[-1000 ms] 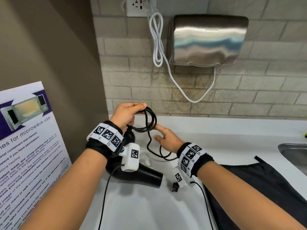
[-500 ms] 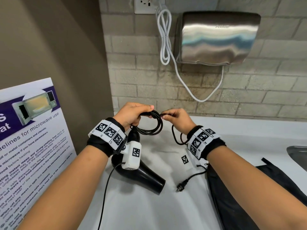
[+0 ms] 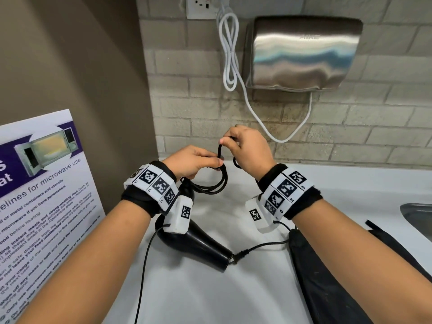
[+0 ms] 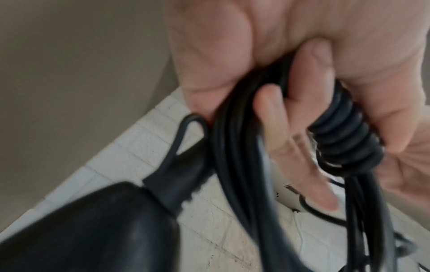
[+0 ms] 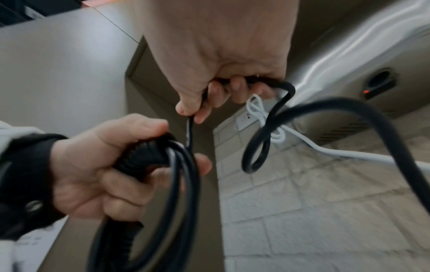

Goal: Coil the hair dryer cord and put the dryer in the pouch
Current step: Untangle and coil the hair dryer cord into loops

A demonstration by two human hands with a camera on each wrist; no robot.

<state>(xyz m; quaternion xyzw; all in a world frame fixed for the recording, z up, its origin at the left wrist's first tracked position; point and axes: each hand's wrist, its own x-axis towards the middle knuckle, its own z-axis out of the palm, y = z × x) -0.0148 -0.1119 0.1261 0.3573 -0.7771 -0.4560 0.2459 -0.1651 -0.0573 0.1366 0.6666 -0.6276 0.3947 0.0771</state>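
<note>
— Left hand (image 3: 194,160)?

— Curled tight round the gathered loops of cord (image 3: 218,187), ribbed collar at the dryer end included. Right hand (image 3: 249,148) just above, pinching the next stretch between thumb and fingertips. Mid-wrap, by the look of it.

— And the hair dryer (image 3: 198,244)?

— Below the left wrist, handle up toward the coil, nozzle low over the counter (image 3: 210,298). Resting or hanging: hard to tell. Pouch (image 3: 327,277) flat on the counter to the right, partly under the right forearm, mouth not in view.

— Likely trouble?

— Loops springing apart on any easing of the left grip. Also a twist in the loose stretch beyond the right hand, looking likely to get wound in as a kink unless shaken out first. Plug (image 3: 238,256) just beside the nozzle tip, so a chance of snagging there when drawn up. Possibly strain at the collar too, with the dryer's weight pulling on it.

— Room to move?

— Tight on the left: brown wall and poster (image 3: 42,183) close by the left forearm. Behind the hands, tiled wall, with a steel hand dryer (image 3: 301,52) and its white cable (image 3: 230,54) drooping near the right knuckles; best not to hook that. Sink (image 3: 418,216) edge far right, well apart from the hands. Freest direction: back toward the body, over the white strip between hair dryer and pouch.
</note>
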